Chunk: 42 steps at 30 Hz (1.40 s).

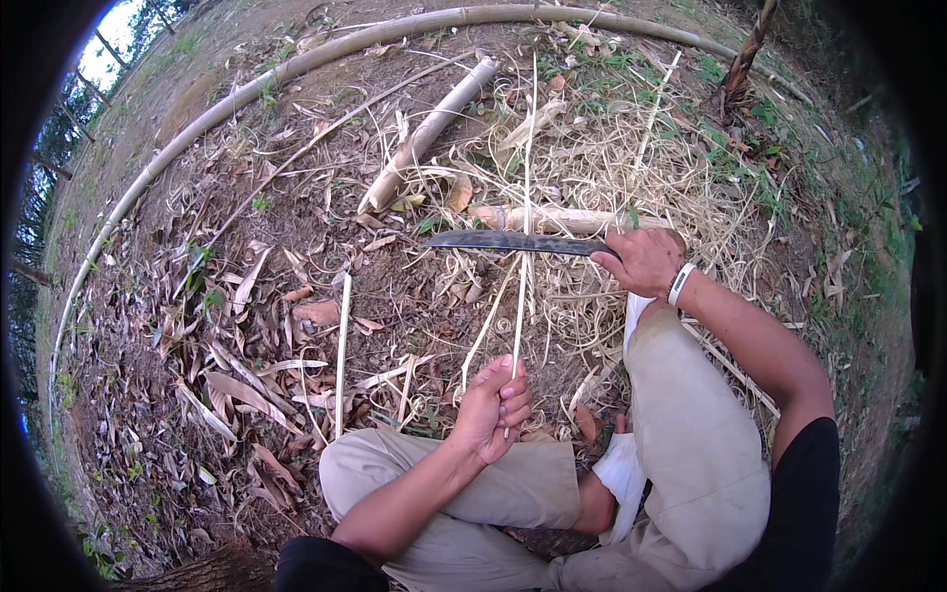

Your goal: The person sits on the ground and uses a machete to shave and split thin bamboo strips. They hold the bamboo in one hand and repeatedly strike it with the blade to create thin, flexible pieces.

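My left hand [490, 409] is closed around the near end of a long, thin bamboo strip [520, 311]. The strip runs away from me, passes the blade and carries on over the shavings. In my right hand [646, 261] is the handle of a machete [493, 242], its dark blade pointing left across the strip. Whether the edge bites into the strip cannot be made out. Just beyond the blade, a short bamboo piece [562, 219] lies crosswise on the ground, partly behind my right hand.
Curled bamboo shavings [612, 183] cover the ground ahead. A thicker bamboo length [429, 133] lies farther off, and a long pole [266, 79] bends around the far and left sides. Another strip [343, 355] rests near my left knee. Dry leaves [247, 395] litter the left.
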Tool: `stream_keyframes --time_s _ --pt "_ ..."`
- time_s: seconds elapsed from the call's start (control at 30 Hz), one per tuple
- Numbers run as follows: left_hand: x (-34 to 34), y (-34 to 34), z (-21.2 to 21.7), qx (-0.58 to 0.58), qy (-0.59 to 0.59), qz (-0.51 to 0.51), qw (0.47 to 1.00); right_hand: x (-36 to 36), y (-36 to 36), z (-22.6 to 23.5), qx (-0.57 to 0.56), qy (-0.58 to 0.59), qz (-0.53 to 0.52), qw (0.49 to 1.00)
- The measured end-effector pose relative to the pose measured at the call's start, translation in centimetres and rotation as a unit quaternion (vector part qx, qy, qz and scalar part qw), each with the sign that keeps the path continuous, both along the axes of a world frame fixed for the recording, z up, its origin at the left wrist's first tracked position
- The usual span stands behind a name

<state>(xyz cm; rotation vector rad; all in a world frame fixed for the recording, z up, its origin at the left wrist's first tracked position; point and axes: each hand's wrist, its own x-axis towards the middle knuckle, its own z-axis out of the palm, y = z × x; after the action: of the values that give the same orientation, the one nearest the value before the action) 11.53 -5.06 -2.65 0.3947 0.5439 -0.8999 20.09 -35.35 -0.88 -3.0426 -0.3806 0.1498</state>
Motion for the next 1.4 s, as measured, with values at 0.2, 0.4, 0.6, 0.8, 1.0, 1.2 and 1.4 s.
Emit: stream_keyframes --time_s 0.2,0.4,0.6,0.8,1.0,1.2,1.4 --pt "-0.8 0.7 -0.5 -0.047 0.001 -0.007 0.999 -3.6 5.0 1.2 0.012 0.021 0.222 0.975" --pt "-0.9 -0.1 0.0 -0.024 -0.002 -0.029 0.999 1.6 -2.3 0.8 -0.001 0.01 -0.078 0.997" --pt "-1.1 1.4 -0.6 -0.059 -0.005 -0.003 0.998 -1.7 2.9 0.9 0.029 0.026 0.194 0.98" --pt "-1.8 0.2 -0.8 -0.098 -0.017 -0.023 0.995 2.3 -7.5 -1.5 0.0 -0.091 -0.182 0.979" --pt "-0.7 0.9 -0.9 -0.002 -0.136 0.023 0.99 -1.2 -1.4 0.7 0.066 -0.081 -0.061 0.993" --pt "-0.3 1.2 0.4 0.115 -0.189 0.045 0.974 -3.5 1.1 -0.6 0.067 -0.135 -0.076 0.986" --pt "-1.6 0.8 0.9 0.158 -0.219 0.094 0.958 -5.1 0.8 -0.4 0.201 -0.117 -0.046 0.971"
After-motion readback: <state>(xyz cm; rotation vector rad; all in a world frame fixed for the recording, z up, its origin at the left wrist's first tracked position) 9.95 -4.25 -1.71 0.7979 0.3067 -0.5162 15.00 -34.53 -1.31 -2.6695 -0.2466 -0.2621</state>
